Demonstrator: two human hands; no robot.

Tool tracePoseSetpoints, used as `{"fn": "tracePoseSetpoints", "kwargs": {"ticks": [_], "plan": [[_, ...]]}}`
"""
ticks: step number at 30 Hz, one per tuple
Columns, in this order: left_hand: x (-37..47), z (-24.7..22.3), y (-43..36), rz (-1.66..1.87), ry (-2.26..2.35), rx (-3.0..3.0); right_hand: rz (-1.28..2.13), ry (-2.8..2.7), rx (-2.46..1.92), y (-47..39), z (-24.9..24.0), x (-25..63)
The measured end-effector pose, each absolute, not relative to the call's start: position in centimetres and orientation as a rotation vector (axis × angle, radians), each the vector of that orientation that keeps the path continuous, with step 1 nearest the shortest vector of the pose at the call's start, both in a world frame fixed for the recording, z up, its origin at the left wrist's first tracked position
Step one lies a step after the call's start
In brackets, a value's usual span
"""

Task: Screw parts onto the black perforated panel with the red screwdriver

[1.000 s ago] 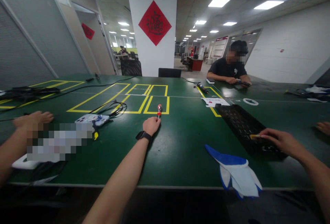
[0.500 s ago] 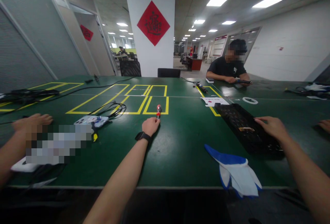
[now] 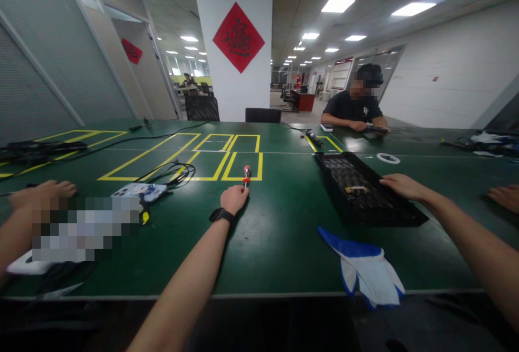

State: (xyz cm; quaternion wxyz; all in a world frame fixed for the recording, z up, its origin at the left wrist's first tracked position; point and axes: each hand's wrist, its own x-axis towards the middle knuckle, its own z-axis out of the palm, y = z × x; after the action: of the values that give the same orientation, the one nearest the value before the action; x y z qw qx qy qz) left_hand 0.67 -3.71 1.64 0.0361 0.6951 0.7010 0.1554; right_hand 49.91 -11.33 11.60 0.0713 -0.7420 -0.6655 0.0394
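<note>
My left hand (image 3: 235,199) is closed on the thin metal shaft of a screwdriver (image 3: 247,174), near the middle of the table. The red and clear handle points away from me. At the right, my right hand (image 3: 402,185) pinches the right long side of a shallow black tray (image 3: 334,192); the fingertips are partly hidden by its rim. A small pale and gold piece (image 3: 357,190) lies inside the tray. A blue and white work glove (image 3: 371,271) lies on the table nearer to me, in front of the tray.
Yellow tape frames (image 3: 242,178) mark the green table (image 3: 275,254). Phone-like devices (image 3: 140,191) and cables (image 3: 182,171) lie at left near another person's hand (image 3: 42,194). A white ring (image 3: 388,158) lies beyond the tray. Another person (image 3: 357,106) sits opposite; another hand (image 3: 503,198) shows far right.
The black tray has shifted left and away from me with my right hand, and now covers the white paper seen before. My left hand keeps the screwdriver in nearly the same place.
</note>
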Motion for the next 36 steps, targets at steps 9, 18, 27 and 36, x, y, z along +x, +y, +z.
{"fn": "tracePoseSetpoints", "kwargs": {"ticks": [9,18,27,36], "plan": [[0.6,1.9,-3.8,0.475,2.127,2.137,0.188,-2.158,-2.064,-8.5,6.8,28.6],[0.5,2.2,-3.6,0.54,2.198,2.035,0.254,-2.089,-2.087,-6.6,5.3,24.9],[1.1,2.7,-4.1,0.588,2.253,2.089,0.068,-1.927,-2.152,-7.9,5.4,23.8],[3.0,6.8,-6.1,0.795,1.403,2.758,0.731,-1.695,-1.289,-7.1,8.3,18.1]]}}
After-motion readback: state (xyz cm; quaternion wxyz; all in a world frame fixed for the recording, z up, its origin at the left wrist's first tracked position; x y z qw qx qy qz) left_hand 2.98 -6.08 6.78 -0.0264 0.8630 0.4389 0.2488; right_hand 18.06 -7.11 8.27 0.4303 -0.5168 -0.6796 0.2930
